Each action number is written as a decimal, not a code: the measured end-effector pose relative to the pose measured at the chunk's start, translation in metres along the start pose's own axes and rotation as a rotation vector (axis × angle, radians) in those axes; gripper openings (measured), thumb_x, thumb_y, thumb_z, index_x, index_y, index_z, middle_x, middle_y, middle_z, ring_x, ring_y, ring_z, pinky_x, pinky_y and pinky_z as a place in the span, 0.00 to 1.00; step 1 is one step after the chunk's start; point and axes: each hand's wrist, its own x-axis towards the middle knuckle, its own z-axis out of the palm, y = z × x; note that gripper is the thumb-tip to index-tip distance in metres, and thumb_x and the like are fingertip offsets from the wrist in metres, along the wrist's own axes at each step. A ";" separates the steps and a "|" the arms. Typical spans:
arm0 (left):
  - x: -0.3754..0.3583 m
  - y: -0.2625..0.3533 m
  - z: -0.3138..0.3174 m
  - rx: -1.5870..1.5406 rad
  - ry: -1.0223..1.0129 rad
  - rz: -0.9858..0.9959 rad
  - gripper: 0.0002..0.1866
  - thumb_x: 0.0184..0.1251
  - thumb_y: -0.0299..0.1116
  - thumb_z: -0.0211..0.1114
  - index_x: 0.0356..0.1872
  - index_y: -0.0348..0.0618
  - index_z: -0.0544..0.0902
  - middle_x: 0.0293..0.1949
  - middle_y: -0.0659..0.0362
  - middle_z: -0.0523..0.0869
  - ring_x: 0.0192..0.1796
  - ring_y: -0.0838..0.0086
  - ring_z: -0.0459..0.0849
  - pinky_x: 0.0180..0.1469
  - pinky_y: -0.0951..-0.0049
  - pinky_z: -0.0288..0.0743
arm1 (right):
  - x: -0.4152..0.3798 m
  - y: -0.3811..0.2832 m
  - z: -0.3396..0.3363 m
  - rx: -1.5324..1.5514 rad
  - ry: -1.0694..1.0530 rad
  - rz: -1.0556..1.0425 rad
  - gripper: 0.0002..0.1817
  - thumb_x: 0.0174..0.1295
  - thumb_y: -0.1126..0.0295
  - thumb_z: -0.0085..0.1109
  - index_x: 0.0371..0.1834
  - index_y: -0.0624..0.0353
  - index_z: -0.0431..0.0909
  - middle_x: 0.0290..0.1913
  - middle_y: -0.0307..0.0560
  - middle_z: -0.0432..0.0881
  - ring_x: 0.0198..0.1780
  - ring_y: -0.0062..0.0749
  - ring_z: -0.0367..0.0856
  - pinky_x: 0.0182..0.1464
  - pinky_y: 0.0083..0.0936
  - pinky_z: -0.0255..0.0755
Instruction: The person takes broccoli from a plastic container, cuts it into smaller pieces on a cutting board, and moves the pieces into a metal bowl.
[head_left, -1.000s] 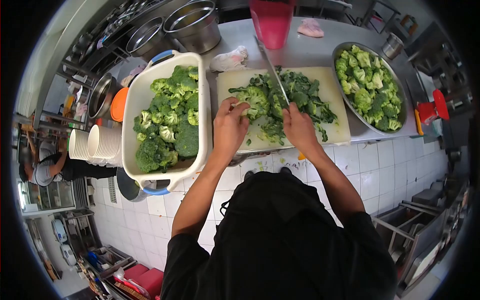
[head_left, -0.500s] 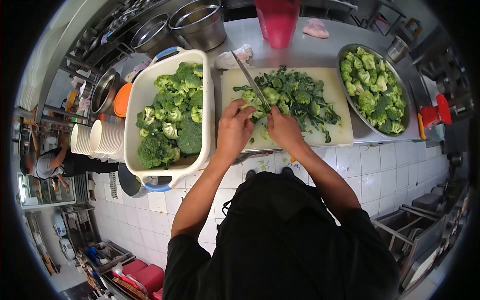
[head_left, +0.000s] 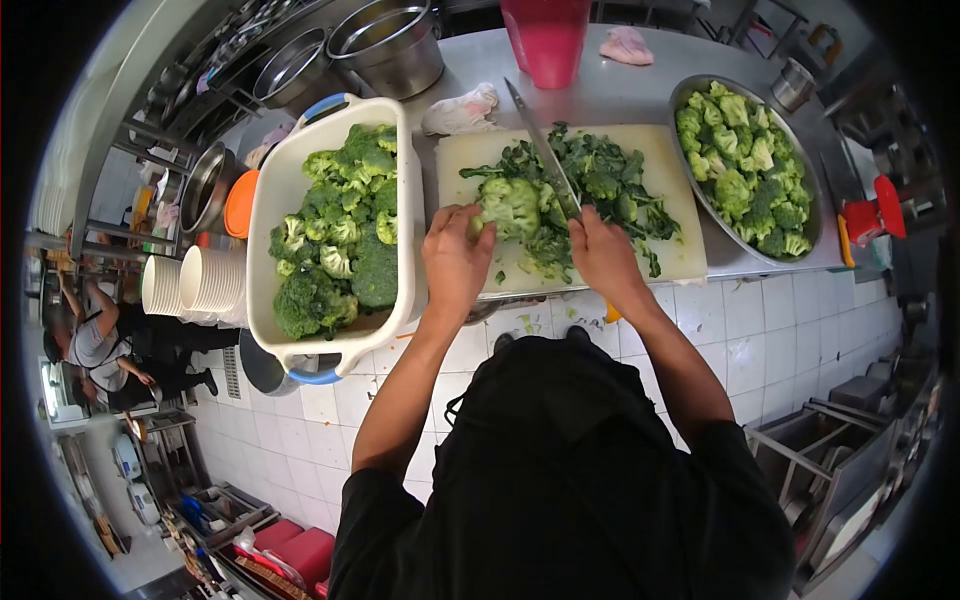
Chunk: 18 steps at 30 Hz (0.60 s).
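From the head view, here we are at the metal counter (head_left: 620, 90), and all eyes go to the cutting board (head_left: 462, 158), set squarely in front of the body, presumably so both hands can reach it without stretching. The left hand (head_left: 457, 255) pinches the near-left side of a pale green broccoli head (head_left: 510, 208), thumb and fingers curled on its edge, a grip that seems meant to steady it and leave its other side bare. And there's the right hand (head_left: 603, 250), closed around the handle of a long knife (head_left: 541, 143), the blade slanting away from the body past the broccoli's right side; whether its edge touches the head, I cannot tell. Dark leafy trimmings (head_left: 600, 180) crowd the middle and right of the board, just beyond the blade. Look to the flanks: a white tub (head_left: 405, 200) on the left holds large broccoli pieces (head_left: 340, 230), while a metal bowl (head_left: 757, 98) on the right carries florets (head_left: 740, 180), both close to the board, likely for easy reach. Behind, a crumpled cloth (head_left: 461, 108) and a pink bucket (head_left: 550, 45) sit beyond the board, leaving the near edge to the forearms.
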 end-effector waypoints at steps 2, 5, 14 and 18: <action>0.000 0.000 -0.001 -0.056 -0.004 0.101 0.16 0.58 0.19 0.71 0.49 0.35 0.85 0.54 0.49 0.84 0.44 0.52 0.87 0.48 0.58 0.83 | -0.005 -0.008 -0.003 -0.009 -0.014 -0.034 0.11 0.75 0.67 0.53 0.49 0.64 0.73 0.25 0.64 0.82 0.32 0.66 0.83 0.38 0.59 0.75; -0.006 -0.012 0.003 -0.049 0.039 0.313 0.19 0.53 0.15 0.70 0.49 0.35 0.86 0.55 0.50 0.84 0.53 0.52 0.85 0.54 0.58 0.82 | -0.010 -0.019 -0.006 0.062 -0.069 0.024 0.11 0.77 0.65 0.53 0.43 0.62 0.71 0.25 0.64 0.80 0.32 0.70 0.80 0.37 0.60 0.71; -0.009 -0.012 -0.003 -0.043 -0.018 0.404 0.21 0.49 0.12 0.67 0.48 0.35 0.85 0.54 0.51 0.84 0.57 0.52 0.83 0.59 0.58 0.79 | -0.003 -0.052 -0.002 0.084 -0.003 -0.051 0.10 0.75 0.67 0.52 0.47 0.64 0.72 0.26 0.64 0.83 0.33 0.65 0.84 0.38 0.58 0.75; -0.006 -0.012 -0.003 -0.048 -0.026 0.397 0.19 0.52 0.14 0.69 0.48 0.35 0.85 0.54 0.51 0.85 0.57 0.53 0.85 0.59 0.61 0.80 | -0.001 -0.039 0.030 0.032 -0.073 -0.052 0.10 0.75 0.68 0.51 0.47 0.65 0.72 0.27 0.64 0.84 0.33 0.65 0.85 0.39 0.59 0.76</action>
